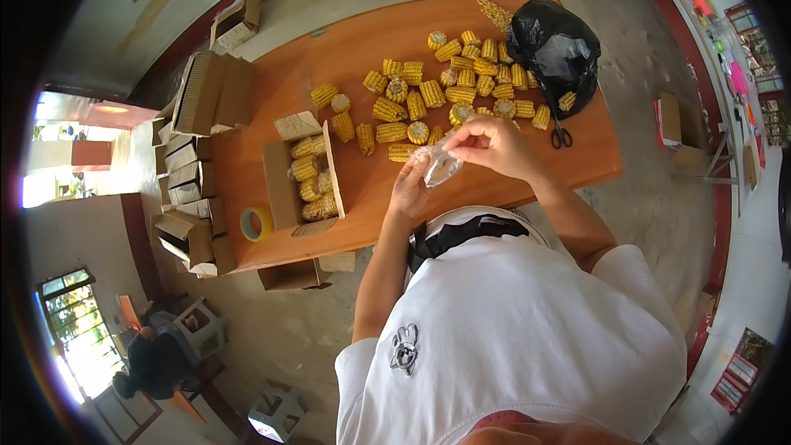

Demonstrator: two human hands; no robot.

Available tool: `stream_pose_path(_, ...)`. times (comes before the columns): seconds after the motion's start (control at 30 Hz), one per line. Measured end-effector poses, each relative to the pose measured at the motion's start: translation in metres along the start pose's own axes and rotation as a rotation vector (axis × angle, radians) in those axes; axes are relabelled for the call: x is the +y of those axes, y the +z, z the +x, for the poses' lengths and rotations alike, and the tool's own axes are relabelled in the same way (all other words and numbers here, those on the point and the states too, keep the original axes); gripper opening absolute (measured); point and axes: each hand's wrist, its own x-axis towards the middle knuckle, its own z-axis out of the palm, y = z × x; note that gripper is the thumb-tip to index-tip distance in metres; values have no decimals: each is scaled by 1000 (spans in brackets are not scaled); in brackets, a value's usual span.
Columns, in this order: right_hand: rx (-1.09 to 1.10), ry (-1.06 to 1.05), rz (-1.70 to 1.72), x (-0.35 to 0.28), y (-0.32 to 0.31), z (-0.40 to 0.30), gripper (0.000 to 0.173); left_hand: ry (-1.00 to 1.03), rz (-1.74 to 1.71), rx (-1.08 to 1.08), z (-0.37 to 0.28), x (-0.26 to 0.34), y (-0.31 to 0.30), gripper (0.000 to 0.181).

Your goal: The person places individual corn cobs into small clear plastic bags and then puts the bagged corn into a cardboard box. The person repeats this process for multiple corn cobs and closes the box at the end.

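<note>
A clear plastic bag [442,172] hangs between my two hands at the table's near edge. My left hand [413,184] pinches one side of it, and my right hand [494,147] has its fingertips on the upper part. Whether the bag holds anything is hard to tell. Just beyond my hands, many cut pieces of corn cob [432,94] are spread over the table. To the left stands an open cardboard box [283,185] with corn pieces inside, some in clear plastic.
The wooden table [272,99] bears scissors [561,138], a black plastic bag [537,31], loose kernels [492,11] and a yellow tape roll [256,224]. Cardboard boxes [198,93] crowd its left end. Stools [204,327] and another person [157,355] are at the lower left.
</note>
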Motion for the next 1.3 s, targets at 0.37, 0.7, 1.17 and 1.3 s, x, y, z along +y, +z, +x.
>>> stream_pose_path(0.37,71,16,15,-15,-22,-2,54,210,-5,10,-19,6,-2,26)
stream_pose_path(0.7,260,-133,-242,-31,6,16,6,261,54,64,-24,7,7,14)
stream_pose_path(1.17,111,-78,-420,7,61,6,36,461,26,134,-14,13,11,14)
stream_pose_path(1.3,167,-91,-115,17,56,10,14,426,-13,162,-15,12,8,19)
